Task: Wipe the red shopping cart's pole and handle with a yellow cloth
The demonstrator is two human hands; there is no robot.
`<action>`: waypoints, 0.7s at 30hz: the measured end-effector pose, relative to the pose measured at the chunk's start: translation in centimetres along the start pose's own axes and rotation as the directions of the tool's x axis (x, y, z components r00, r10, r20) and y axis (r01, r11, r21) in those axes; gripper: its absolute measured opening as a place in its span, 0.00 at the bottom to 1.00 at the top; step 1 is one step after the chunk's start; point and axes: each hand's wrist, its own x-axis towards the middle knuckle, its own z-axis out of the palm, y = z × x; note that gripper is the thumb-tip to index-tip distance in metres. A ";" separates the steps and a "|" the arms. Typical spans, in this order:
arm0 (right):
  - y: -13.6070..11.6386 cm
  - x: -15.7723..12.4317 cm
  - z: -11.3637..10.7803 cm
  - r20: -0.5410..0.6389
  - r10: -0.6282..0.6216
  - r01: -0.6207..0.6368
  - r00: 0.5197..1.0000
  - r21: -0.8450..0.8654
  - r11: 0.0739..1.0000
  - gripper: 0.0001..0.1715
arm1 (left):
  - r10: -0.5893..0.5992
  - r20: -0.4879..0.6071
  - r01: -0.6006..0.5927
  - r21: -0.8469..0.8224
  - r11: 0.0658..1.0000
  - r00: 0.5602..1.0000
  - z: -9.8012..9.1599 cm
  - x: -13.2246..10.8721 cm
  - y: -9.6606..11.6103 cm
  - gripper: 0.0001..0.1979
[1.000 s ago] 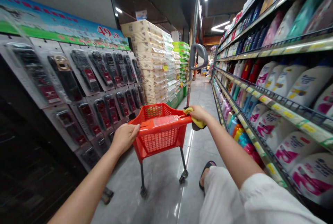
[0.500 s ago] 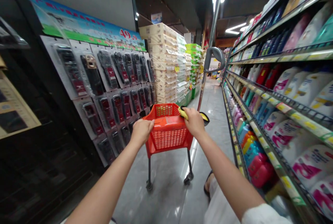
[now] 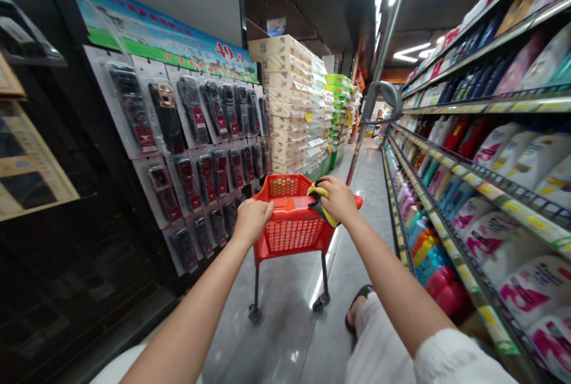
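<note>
Ahead of me on the floor stands a red plastic shopping cart point(image 3: 297, 235) with dark legs and small wheels. My left hand point(image 3: 253, 222) is wrapped round the left part of its red handle bar. On the right part of the bar lies my right hand point(image 3: 338, 200), closed on a yellow and black cloth-like item point(image 3: 329, 216) that is pressed against the handle. Most of that item is under the fingers, so I cannot tell its exact kind. The part of the basket that shows has no goods in it.
Packaged belts point(image 3: 194, 110) hang on a display at the left under a blue banner point(image 3: 147, 21). Stacked cartons point(image 3: 285, 104) stand beyond. A slanted metal pole with a grey loop point(image 3: 381, 103) rises ahead. Shelves of bottles point(image 3: 486, 217) line the right; grey tiled floor point(image 3: 285, 336) runs between.
The yellow and black item now hangs on the near side of the handle, and my right hand has shifted slightly on it. Shelves and display shift a little in view; my foot shows more.
</note>
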 end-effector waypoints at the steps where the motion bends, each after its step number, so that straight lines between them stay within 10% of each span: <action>1: -0.4 -0.1 -0.1 0.029 -0.013 0.014 1.000 -0.027 1.000 0.14 | 0.005 0.003 -0.005 -0.005 1.000 1.000 0.0 0.0 0.0 0.31; 6: -5.9 0.3 2.0 0.108 -0.055 0.061 0.993 -0.058 0.996 0.29 | 0.028 0.028 -0.027 -0.015 1.000 0.999 -0.4 0.0 0.1 0.31; 10: -9.5 0.1 3.7 0.114 -0.182 0.191 0.977 -0.068 0.979 0.19 | 0.018 0.028 -0.018 0.004 1.000 0.999 -1.0 -0.1 0.0 0.29; 21: -1.7 -1.2 1.2 -0.047 0.105 -0.107 0.993 -0.037 0.994 0.17 | -0.066 0.104 0.083 -0.172 0.982 0.992 -1.2 0.0 0.6 0.35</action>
